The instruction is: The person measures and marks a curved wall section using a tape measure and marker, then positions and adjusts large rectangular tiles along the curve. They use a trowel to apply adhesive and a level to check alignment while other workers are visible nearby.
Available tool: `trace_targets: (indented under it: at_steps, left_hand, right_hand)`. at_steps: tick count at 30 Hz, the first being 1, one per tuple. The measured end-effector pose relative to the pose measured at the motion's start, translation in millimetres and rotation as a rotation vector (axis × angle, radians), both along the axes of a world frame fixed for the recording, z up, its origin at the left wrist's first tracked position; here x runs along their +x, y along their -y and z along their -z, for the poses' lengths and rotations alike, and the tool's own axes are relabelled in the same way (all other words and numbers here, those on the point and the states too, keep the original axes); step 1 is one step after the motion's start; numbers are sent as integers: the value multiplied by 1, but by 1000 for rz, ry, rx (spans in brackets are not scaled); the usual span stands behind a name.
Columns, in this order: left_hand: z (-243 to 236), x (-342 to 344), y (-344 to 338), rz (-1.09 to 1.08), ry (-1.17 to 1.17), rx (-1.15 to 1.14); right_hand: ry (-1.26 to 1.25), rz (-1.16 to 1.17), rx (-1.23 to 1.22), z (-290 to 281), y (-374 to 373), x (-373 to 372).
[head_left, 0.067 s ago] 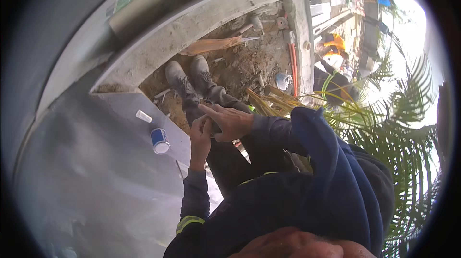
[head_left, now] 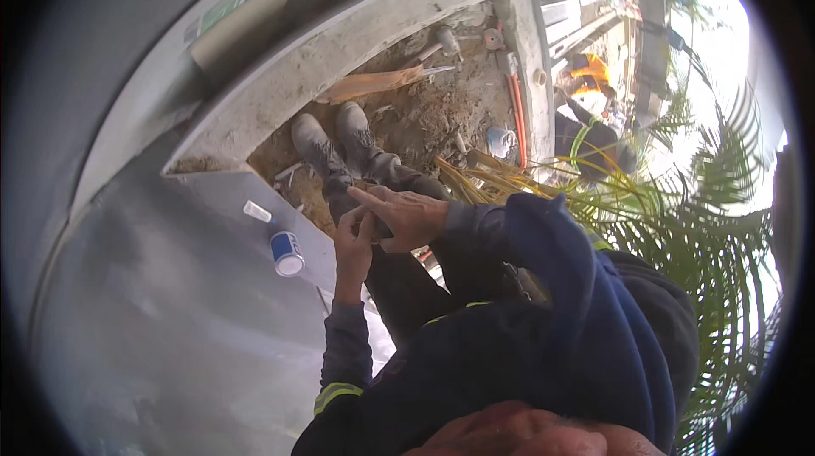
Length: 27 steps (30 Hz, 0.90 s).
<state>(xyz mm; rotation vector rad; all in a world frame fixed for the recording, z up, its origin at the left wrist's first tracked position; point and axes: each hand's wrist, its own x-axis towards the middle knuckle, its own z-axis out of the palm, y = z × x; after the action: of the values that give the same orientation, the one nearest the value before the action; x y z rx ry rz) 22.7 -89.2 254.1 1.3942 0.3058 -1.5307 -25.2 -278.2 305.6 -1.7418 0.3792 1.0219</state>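
The left hand [head_left: 352,239] and right hand [head_left: 407,216] meet above the person's knees, touching; the right lies over the left with its index finger stretched out, loosely open. Whether either grasps something small cannot be told. Just left of them, a blue-and-white can [head_left: 287,253] stands near the grey slab's [head_left: 170,320] edge, a small white tube [head_left: 256,211] beyond it. Boots [head_left: 335,143] rest in the dirt pit [head_left: 424,112], bounded by a concrete curb [head_left: 340,40]. Open slab lies leftward.

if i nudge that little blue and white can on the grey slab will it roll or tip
The small blue and white cylindrical can seems to lie on its side on the smooth grey slab, so it would probably roll. It looks small, likely light. The slab edge is close, so it might drop off.
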Motion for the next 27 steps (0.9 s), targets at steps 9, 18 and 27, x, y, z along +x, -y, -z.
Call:
trace_targets:
  at_steps: [9,18,27]
  left_hand:
    - [-57,24,65,167,-131,-245]
    - [-70,87,49,-642,148,-5]
    - [-52,308,-4,-759,484,-421]
  right_hand:
    - [228,-19,-60,-89,62,-14]
    - [46,40,70,-74,112,-49]
    - [-50,-240,128,-33,224,22]
